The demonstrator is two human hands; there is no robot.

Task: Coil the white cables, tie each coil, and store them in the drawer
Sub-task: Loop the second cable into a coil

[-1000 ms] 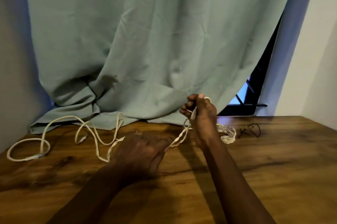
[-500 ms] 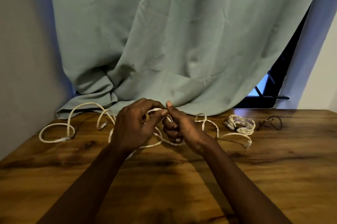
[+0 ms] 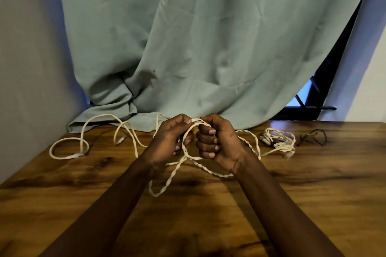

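Twisted white cable [image 3: 219, 174] mid wooden table [image 3: 313, 194], tail trailing to 10 o'clock. Left hand [image 3: 169, 141] pinches the loop top, right hand [image 3: 217, 141] fisted round it. Likely light, limp, springy; hold at strand crossings. Bundled coil [image 3: 279, 139] at 2 o'clock.

The twisted cable [image 3: 169, 178] was cream-white, its strands wound in a rope-like spiral; the smooth cable [image 3: 134, 146] toward the counter's far left corner was the same cream-white, unpatterned; the coiled bundle [image 3: 279, 139] near the far right edge was white, a thin black cord [image 3: 317, 130] beside it; the counter [image 3: 313, 194] was warm brown wood grain with dark streaks; the curtain [image 3: 188, 37] was plain pale sage green; the wall [image 3: 25, 47] was grey, tinged blue.
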